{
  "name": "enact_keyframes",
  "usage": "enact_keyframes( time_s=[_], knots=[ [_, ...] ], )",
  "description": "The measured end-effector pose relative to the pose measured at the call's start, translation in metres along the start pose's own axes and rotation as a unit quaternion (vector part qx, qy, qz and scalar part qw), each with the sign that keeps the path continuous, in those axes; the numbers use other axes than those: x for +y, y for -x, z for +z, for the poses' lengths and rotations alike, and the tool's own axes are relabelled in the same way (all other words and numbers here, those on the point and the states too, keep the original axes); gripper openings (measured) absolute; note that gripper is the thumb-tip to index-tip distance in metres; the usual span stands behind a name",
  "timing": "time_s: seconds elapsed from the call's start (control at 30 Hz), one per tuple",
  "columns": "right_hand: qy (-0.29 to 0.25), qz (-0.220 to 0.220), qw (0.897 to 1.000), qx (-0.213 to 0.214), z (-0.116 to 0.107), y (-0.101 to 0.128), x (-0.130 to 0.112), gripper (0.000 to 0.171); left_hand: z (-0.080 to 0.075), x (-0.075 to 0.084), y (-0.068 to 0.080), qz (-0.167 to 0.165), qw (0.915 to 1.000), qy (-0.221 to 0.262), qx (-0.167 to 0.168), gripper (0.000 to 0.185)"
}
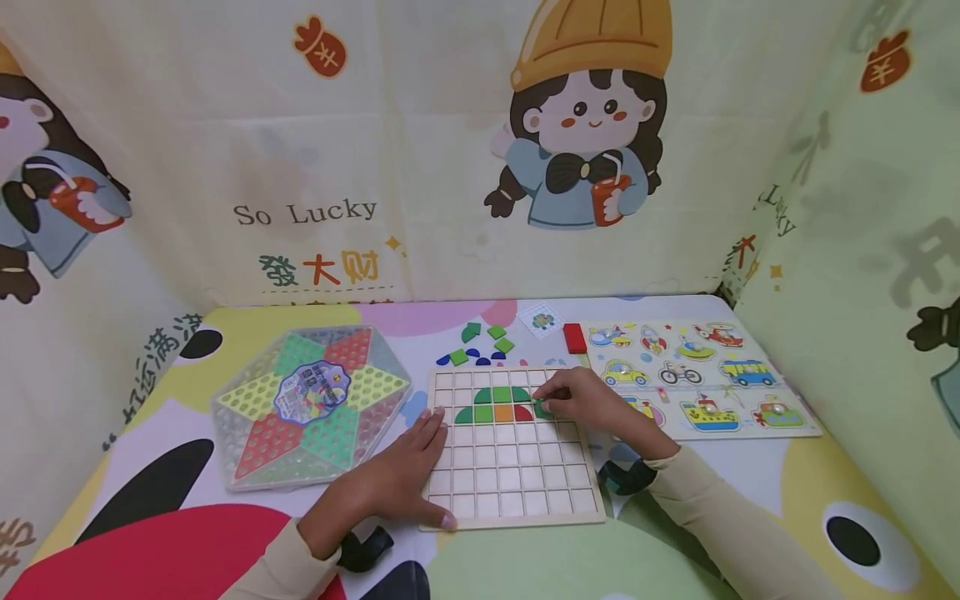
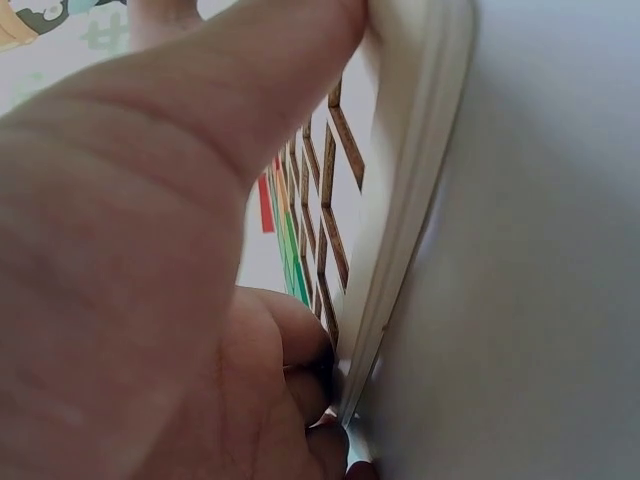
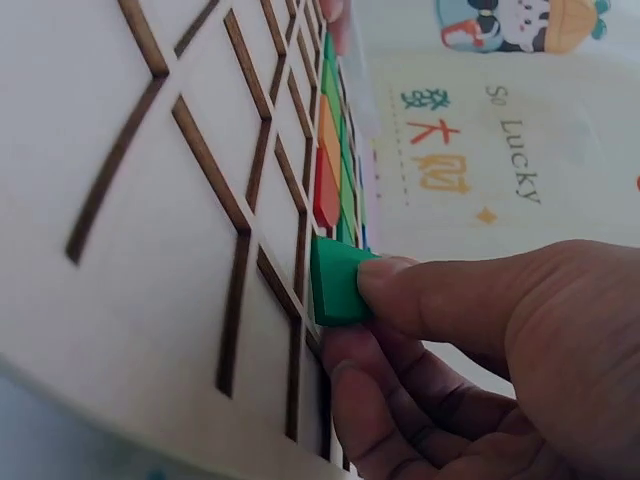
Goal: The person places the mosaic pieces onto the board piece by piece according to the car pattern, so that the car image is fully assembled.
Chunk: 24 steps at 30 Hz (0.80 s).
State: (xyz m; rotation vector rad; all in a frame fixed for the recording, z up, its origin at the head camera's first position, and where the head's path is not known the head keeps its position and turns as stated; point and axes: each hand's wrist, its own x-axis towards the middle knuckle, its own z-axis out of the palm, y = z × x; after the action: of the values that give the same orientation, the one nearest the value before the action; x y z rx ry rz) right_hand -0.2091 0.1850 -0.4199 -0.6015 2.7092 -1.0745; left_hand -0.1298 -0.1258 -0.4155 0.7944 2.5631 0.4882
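A wooden grid board [image 1: 517, 483] lies flat on the table in front of me. My left hand [image 1: 397, 468] rests along its left edge, thumb at the near left corner and fingers spread toward the far end. Between thumb and fingers, my right hand [image 1: 588, 404] pinches a dark green tile [image 3: 340, 283] close over the grid, just right of a red tile [image 1: 522, 412]. Green tiles [image 1: 483, 413] and an orange tile [image 1: 502, 413] sit beside the red one in two rows of cells. The left wrist view shows the thumb over the board's frame [image 2: 425, 150].
Loose green tiles [image 1: 497, 332] and blue pieces [image 1: 476, 362] lie behind the board, near a small pattern card [image 1: 542, 320] and red pieces [image 1: 574, 338]. A hexagonal checkers box [image 1: 360, 442] is at left. At right lies a vehicle puzzle board [image 1: 705, 392]. A printed cloth [image 1: 435, 167] hangs behind.
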Motion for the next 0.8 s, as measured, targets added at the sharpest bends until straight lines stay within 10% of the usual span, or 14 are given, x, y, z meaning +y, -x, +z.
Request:
enact_keyframes(
  time_s=[0.8],
  knots=[
    [0.025,0.037,0.999,-0.022,0.001,-0.011,-0.010,0.008,0.001,-0.002,0.000,0.001,1.0000,0.005,0.002,0.119]
  ],
)
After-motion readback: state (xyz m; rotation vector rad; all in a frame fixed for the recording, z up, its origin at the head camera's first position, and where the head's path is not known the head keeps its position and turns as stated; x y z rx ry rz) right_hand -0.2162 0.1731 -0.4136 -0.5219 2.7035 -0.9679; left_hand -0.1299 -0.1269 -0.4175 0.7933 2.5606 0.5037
